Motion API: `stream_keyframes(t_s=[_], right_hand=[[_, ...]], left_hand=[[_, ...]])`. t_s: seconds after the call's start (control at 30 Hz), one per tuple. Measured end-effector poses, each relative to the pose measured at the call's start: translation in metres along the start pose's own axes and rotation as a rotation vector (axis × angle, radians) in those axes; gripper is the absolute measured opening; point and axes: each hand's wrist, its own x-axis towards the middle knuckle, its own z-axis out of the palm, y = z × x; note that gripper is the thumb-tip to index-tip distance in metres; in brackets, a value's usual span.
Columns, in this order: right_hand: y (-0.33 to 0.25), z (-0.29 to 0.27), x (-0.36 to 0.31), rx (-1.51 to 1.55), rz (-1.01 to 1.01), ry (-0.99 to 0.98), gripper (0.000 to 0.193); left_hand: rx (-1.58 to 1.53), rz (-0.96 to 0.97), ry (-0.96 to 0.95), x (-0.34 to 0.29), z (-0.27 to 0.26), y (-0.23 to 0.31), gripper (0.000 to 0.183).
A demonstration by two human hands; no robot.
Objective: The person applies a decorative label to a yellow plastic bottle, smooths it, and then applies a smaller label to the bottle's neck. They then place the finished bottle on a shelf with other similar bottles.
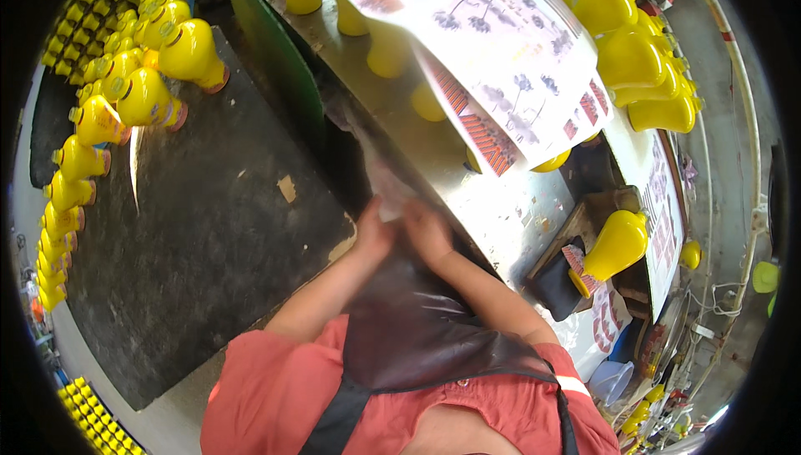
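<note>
My left hand [375, 227] and my right hand [425, 230] are close together in front of my dark apron [417, 330], at the near edge of the metal table [455, 192]. Both are closed at a pale, crumpled cloth-like piece [386, 190] that hangs along that edge; blur hides whether it is cloth or thin paper. To the right, a glossy yellow vase [619, 245] lies tilted on a wooden box [576, 225], with a red-patterned printed piece around its narrow end. Large printed picture sheets [501, 46] spread over several yellow vases on the metal table.
On the left, a black tabletop [192, 230] carries a curved row of yellow vases [81, 159]. A green panel [279, 54] stands between the two tables. More yellow vases [634, 63] cluster at the far right. A pale bucket [612, 380] sits low at the right.
</note>
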Motion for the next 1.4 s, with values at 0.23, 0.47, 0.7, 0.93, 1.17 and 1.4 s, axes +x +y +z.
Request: stream_keyframes(t_s=[0.23,0.47,0.7,0.93,1.17,1.4], right_hand=[[-0.001,-0.008,-0.005,0.077,0.151,-0.068,0.027],[-0.02,-0.021,-0.002,0.097,0.023,-0.012,0.023],[-0.025,-0.02,0.001,-0.29,-0.273,-0.008,0.018],[-0.018,-0.015,-0.006,-0.516,-0.356,-0.053,0.013],[-0.019,-0.021,-0.006,-0.535,-0.373,-0.099,0.011],[-0.015,-0.021,-0.005,-0.561,-0.375,-0.06,0.008]], left_hand=[[-0.021,-0.134,-0.03,0.024,-0.03,-0.01,0.059],[0.001,-0.045,-0.001,0.007,-0.008,-0.011,0.056],[0.003,0.038,-0.104,-0.008,0.009,-0.009,0.036],[0.028,0.04,-0.05,-0.018,0.016,-0.006,0.03],[-0.002,0.004,-0.083,-0.021,0.019,-0.007,0.031],[-0.032,-0.042,-0.039,-0.015,0.012,-0.011,0.038]])
